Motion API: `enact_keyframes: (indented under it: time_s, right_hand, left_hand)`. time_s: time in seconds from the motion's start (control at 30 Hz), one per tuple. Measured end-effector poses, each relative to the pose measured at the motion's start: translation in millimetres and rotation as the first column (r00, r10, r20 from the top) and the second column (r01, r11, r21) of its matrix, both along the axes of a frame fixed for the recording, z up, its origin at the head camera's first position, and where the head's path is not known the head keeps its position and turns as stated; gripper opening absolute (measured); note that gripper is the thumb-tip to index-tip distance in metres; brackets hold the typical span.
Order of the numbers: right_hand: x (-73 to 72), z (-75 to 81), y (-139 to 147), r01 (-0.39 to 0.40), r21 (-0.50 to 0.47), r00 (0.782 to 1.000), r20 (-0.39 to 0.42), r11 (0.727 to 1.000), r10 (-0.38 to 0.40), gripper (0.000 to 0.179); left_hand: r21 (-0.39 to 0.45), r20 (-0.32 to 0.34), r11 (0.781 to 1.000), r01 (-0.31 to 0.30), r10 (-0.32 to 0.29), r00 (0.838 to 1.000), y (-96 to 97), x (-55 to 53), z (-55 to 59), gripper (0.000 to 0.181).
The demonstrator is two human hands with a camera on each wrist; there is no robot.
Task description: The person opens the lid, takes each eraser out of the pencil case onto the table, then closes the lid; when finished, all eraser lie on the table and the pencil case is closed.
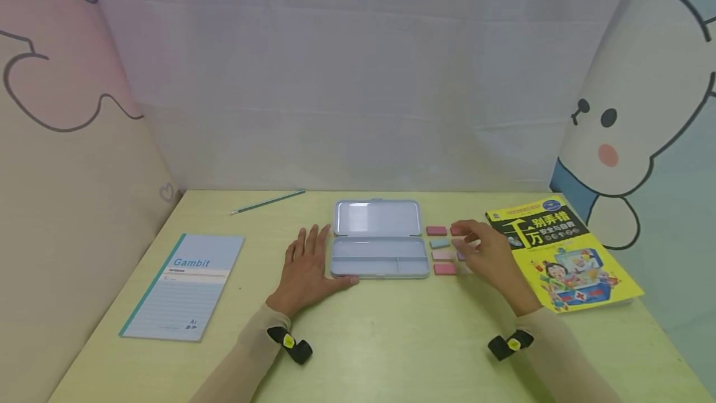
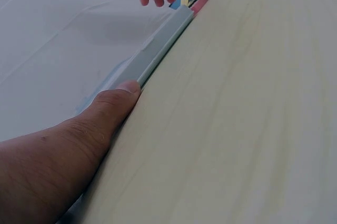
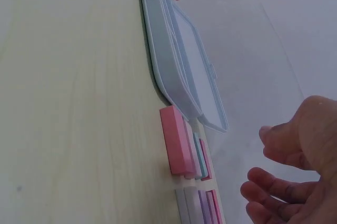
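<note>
A pale blue pencil case (image 1: 363, 265) lies on the table with its lid (image 1: 386, 217) folded back; no items show in its compartments. My left hand (image 1: 304, 272) rests beside its left end, fingers spread, and the thumb (image 2: 126, 88) lies along the front edge. To the right of the case sit two columns of small eraser-like blocks in pink, blue, white and purple, with a pink block (image 3: 176, 142) nearest the front. Over the right column hovers my right hand (image 1: 489, 260), fingers loosely bent. In the right wrist view nothing shows between its thumb and fingers. It partly hides that column in the head view.
A yellow book (image 1: 587, 266) lies on the right side, close to my right wrist. On the left are a Gambit notebook (image 1: 184, 291) and, farther back, a thin pencil (image 1: 268, 202). A white cloth wall (image 1: 358, 92) stands behind the table.
</note>
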State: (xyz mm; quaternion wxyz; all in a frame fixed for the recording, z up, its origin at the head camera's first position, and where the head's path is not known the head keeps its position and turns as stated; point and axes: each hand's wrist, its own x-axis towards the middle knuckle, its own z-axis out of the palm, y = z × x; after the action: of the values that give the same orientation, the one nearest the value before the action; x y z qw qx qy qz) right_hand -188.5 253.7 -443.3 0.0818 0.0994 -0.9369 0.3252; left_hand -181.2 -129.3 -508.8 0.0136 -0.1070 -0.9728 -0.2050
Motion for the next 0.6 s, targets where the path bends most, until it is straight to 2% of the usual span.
enact_keyframes:
  time_s: [0.17, 0.37, 0.6]
  right_hand:
    - [-18.2, -2.3, -12.4, 0.003, -0.052, 1.000, 0.009, 0.999, -0.002, 0.044]
    - [-42.4, -6.8, -25.9, 0.007, -0.114, 0.999, 0.046, 0.993, -0.002, 0.052]
    - [-64.7, -5.5, -40.6, 0.013, -0.175, 0.989, 0.146, 0.985, 0.013, 0.063]
  left_hand:
    - [-0.004, 0.015, 1.000, -0.010, 0.010, 1.000, 0.3, -0.3, 0.3, 0.133]
    - [0.011, 0.004, 1.000, -0.009, 0.009, 1.000, 0.6, 0.5, -0.3, 0.133]
    - [-0.006, -0.001, 1.000, -0.009, 0.009, 1.000, 0.9, 0.3, -1.2, 0.127]
